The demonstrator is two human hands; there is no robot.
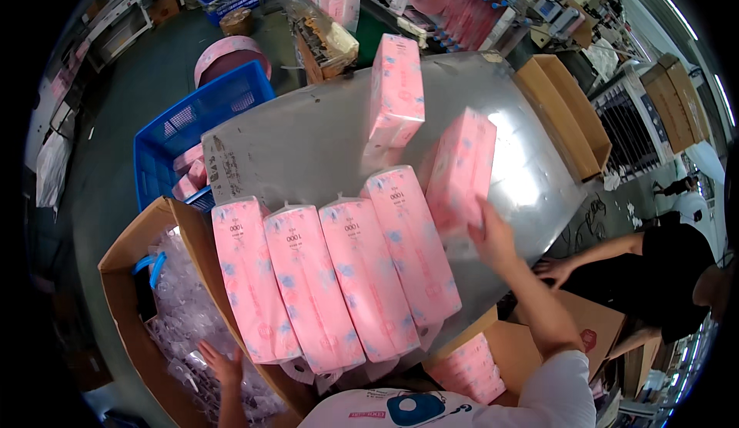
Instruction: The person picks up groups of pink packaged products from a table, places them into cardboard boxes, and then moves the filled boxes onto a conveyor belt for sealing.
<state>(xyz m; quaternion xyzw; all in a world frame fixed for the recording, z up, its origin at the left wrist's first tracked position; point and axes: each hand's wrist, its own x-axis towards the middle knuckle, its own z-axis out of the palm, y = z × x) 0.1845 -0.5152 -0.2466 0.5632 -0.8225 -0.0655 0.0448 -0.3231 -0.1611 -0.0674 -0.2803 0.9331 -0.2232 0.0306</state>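
Note:
My right hand (493,237) grips the near end of a pink tissue pack (464,168), which is slightly blurred. My left hand (222,363) is in a cardboard box (119,262), its fingers apart over a heap of small clear plastic pieces (185,316). Between my hands, a row of several pink tissue packs in clear film, such as the leftmost one (255,282), lies along the near edge of a metal table (300,143). Another pink pack (399,81) stands beyond the row.
A blue crate (158,139) with pink packs stands left of the table. An open carton (562,112) sits on the right. Below my right arm, another carton (512,339) holds pink packs. A person in black (654,274) works at the right. Machinery (469,12) stands behind.

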